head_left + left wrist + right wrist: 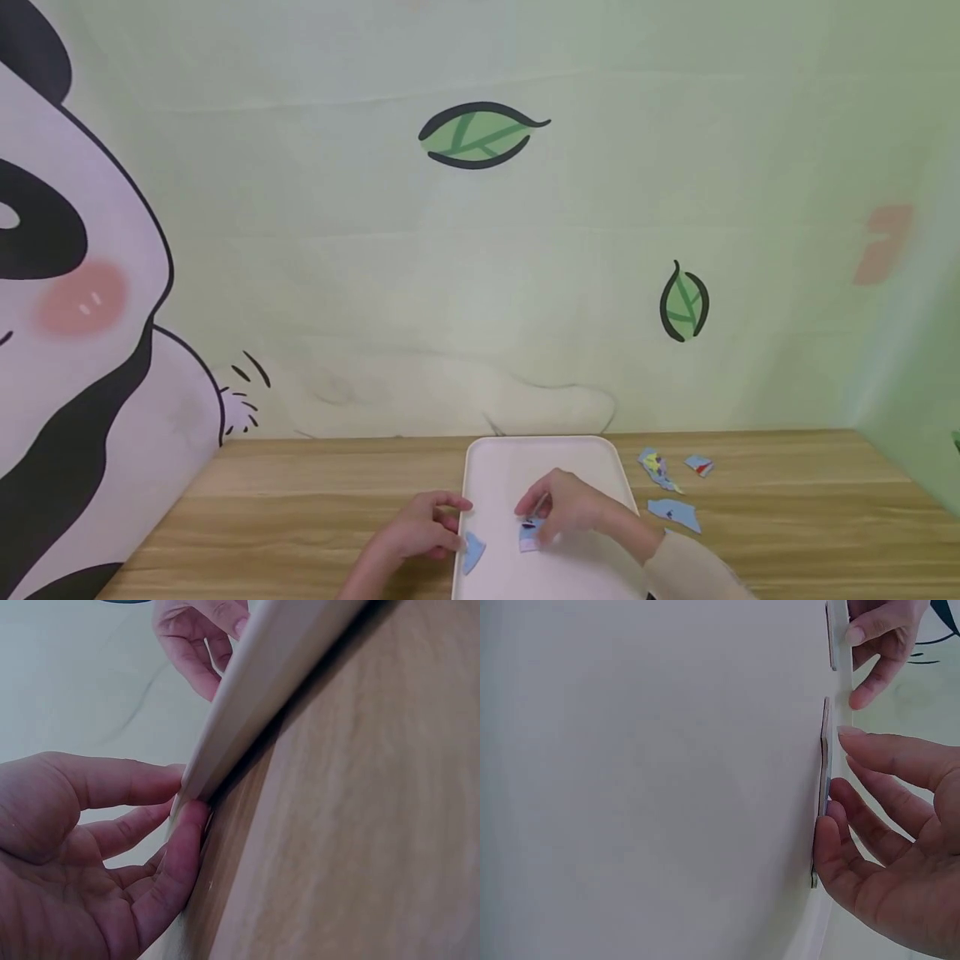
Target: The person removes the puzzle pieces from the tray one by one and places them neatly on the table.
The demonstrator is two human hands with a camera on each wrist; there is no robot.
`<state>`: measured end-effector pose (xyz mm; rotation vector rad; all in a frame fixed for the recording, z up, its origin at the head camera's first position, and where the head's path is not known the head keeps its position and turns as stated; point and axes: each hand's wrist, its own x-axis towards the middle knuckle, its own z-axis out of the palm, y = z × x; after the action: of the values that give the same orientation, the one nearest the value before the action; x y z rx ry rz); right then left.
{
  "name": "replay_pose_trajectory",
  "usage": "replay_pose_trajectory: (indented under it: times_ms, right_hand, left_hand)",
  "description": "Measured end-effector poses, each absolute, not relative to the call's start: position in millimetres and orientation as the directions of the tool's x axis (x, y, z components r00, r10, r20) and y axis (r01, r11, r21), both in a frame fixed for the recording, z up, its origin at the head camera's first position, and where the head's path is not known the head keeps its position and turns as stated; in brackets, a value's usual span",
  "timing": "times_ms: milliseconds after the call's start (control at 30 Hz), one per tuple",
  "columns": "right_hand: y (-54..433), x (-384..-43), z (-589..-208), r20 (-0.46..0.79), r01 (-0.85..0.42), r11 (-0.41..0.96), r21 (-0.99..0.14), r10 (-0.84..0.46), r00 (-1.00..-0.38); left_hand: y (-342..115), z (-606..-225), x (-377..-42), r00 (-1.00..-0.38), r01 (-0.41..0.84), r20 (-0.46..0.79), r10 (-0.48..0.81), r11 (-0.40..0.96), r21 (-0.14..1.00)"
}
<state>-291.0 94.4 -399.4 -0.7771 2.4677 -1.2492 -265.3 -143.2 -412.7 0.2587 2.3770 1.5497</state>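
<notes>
Lying flat on a white, round-cornered rectangular tray (547,454), a thin blue-and-pink printed piece (528,540) sits under the right hand (566,508), whose fingers are curled and clamped on it; the left hand (422,527) pinches the tray's left rim; beside it, inside the tray, lies a light-blue pointed piece (473,552); other blue irregular pieces (675,514) lie on the brown wood-grain worktop (300,487).

Between the hands (422,527) (573,504), bare tray (500,533) leaves a passage flanked by two blue pieces (473,552) (528,534).
</notes>
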Motion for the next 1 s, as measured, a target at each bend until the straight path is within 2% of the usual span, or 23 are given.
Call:
replay_pose_trajectory:
  times_ms: [400, 833, 1000]
  right_hand:
    - [90.8, -288.3, -399.6, 0.037, -0.434, 0.555, -0.710, -0.586, -0.809]
    - [89.9, -285.4, -394.3, 0.128, -0.547, 0.559, -0.624, -0.616, -0.777]
    - [92.8, -285.9, -396.3, 0.138, -0.545, 0.558, -0.626, -0.608, -0.782]
  left_hand:
    - [-143.9, -414.4, -266.6, -0.942, -0.008, -0.144, 0.304, 0.409, 0.912]
    - [-144.9, -412.4, -266.4, -0.941, 0.001, -0.137, 0.309, 0.408, 0.913]
    - [-144.4, -412.8, -265.4, -0.942, 0.006, -0.135, 0.308, 0.417, 0.909]
